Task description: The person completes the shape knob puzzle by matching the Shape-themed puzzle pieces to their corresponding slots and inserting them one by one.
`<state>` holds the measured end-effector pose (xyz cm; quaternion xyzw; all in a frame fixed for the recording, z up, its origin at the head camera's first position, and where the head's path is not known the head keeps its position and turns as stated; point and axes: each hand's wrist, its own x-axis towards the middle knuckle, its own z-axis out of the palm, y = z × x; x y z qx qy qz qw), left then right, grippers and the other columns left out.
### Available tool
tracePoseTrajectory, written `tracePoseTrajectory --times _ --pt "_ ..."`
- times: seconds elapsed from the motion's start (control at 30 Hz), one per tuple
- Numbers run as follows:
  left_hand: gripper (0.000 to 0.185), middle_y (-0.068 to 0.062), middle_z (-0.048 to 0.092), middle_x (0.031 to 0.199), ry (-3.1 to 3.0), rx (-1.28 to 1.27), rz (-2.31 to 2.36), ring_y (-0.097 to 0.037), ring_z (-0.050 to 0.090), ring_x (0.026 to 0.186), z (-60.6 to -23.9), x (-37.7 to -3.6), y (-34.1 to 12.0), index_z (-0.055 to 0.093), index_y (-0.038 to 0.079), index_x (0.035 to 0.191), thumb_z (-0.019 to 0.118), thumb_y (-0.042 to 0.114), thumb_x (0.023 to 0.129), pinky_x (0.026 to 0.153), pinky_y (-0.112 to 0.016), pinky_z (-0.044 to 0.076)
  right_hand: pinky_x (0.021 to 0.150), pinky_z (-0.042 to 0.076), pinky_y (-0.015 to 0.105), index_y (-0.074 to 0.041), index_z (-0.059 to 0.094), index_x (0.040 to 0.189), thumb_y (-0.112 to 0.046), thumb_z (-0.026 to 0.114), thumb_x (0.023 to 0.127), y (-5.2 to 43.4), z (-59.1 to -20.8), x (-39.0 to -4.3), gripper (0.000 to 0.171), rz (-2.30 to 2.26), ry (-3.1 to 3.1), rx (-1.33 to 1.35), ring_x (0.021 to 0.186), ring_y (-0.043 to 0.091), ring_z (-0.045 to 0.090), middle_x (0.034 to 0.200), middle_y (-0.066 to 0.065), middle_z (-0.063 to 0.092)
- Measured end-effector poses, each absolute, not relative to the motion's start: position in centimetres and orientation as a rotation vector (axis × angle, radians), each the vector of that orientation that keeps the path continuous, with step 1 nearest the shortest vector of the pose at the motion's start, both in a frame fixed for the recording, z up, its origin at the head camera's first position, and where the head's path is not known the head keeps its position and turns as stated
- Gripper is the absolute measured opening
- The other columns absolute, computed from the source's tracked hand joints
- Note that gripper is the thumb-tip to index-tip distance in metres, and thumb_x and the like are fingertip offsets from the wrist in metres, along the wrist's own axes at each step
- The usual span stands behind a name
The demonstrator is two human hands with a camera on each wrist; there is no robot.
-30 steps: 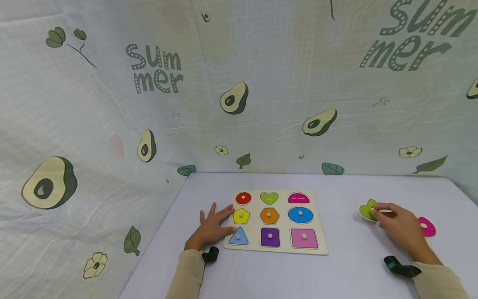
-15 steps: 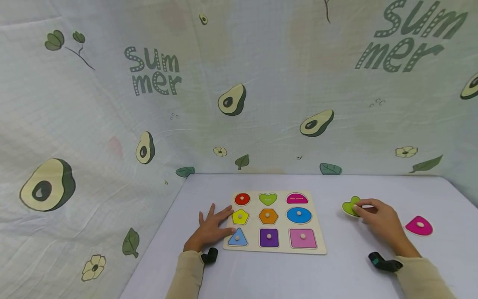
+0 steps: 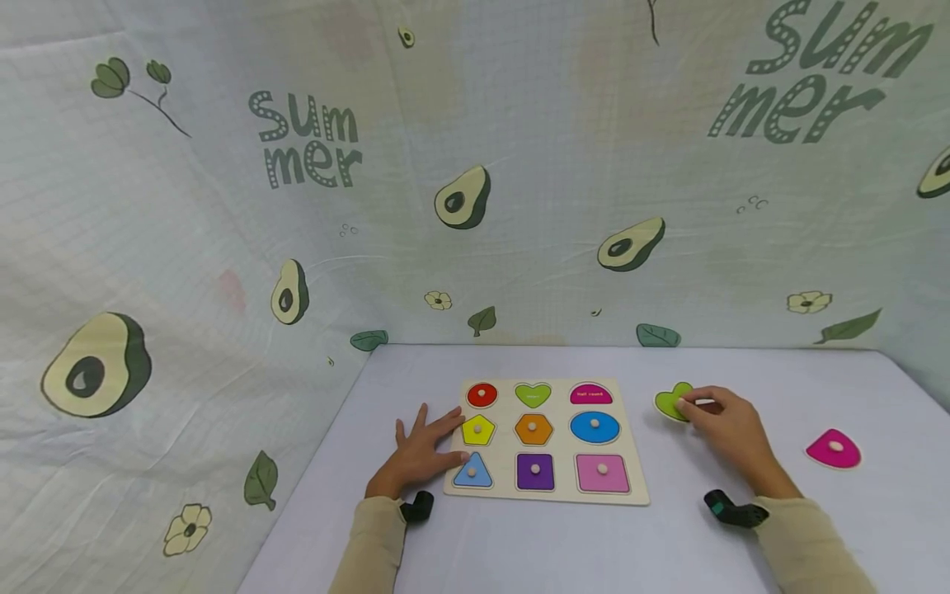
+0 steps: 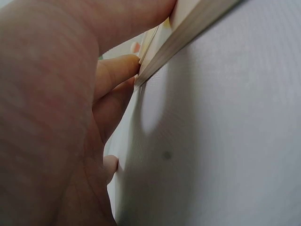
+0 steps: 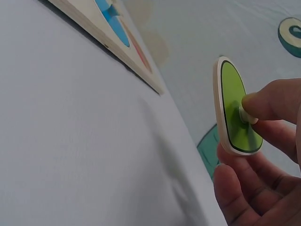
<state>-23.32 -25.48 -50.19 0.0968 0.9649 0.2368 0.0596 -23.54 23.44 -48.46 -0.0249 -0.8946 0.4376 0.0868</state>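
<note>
Fingers (image 5: 263,106) pinching green heart's (image 3: 670,402) knob

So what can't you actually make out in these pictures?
- Left wrist view: the left hand fills the frame, so only the board's edge shows.
- Head view: the small print in the board's two bare slots is too small to read.
- Head view: the right hand hides the green heart's knob.

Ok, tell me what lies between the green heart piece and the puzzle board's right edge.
Nothing: in the head view only bare white tabletop separates the green heart piece, pinched by the right hand, from the puzzle board.
</note>
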Motion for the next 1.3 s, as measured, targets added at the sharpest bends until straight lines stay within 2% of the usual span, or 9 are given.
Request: tracePoseTrajectory --times 0.27,0.57,0.87,1.07,1.3 --pt "0.075 0.011 0.037 0.159 2.92 0.287 0.718 -0.04 -0.001 0.152 -50.3 -23.4 -25.5 0.049 0.03 0.15 0.071 0.057 0.084 0.109 -0.07 -0.017 0.062 0.05 0.022 0.001 0.063 0.119 -0.042 0.064 0.097 22.1 -48.4 -24.1 0.047 1.347 -2.62 -0.073 0.096 0.032 0.061 0.122 0.024 0.059" --pt "0.076 0.013 0.036 0.159 2.915 0.257 0.7 -0.038 -0.002 0.153 -50.0 -23.4 -25.3 0.048 0.031 0.15 0.071 0.058 0.083 0.11 -0.069 -0.017 0.065 0.048 0.016 0.003 0.064 0.117 -0.042 0.064 0.097 21.2 -48.3 -24.3 0.049 1.386 -2.596 -0.075 0.104 0.034 0.058 0.126 0.025 0.057" --pt "0.077 0.013 0.036 0.159 2.922 0.25 0.699 -0.039 -0.001 0.152 -50.1 -23.5 -25.3 0.049 0.031 0.15 0.072 0.058 0.082 0.11 -0.07 -0.016 0.065 0.046 0.015 0.002 0.066 0.115 -0.038 0.066 0.097 20.4 -48.3 -24.8 0.044 1.413 -2.535 -0.121 0.101 0.024 0.059 0.132 0.024 0.057" --pt "0.076 0.013 0.037 0.159 2.927 0.262 0.711 -0.039 -0.001 0.152 -50.4 -23.6 -25.4 0.049 0.031 0.15 0.072 0.059 0.082 0.11 -0.07 -0.016 0.066 0.047 0.014 0.002 0.065 0.115 -0.037 0.065 0.097 19.8 -48.5 -24.9 0.043 1.451 -2.521 -0.099 0.103 0.027 0.059 0.131 0.023 0.058" --pt "0.077 0.013 0.037 0.158 2.934 0.262 0.711 -0.039 -0.001 0.152 -50.5 -23.6 -25.4 0.05 0.031 0.15 0.072 0.058 0.082 0.11 -0.07 -0.016 0.067 0.048 0.015 -0.002 0.062 0.127 -0.04 0.064 0.098 19.1 -48.6 -25.2 0.048 1.468 -2.536 -0.075 0.102 0.027 0.055 0.128 0.02 0.058"
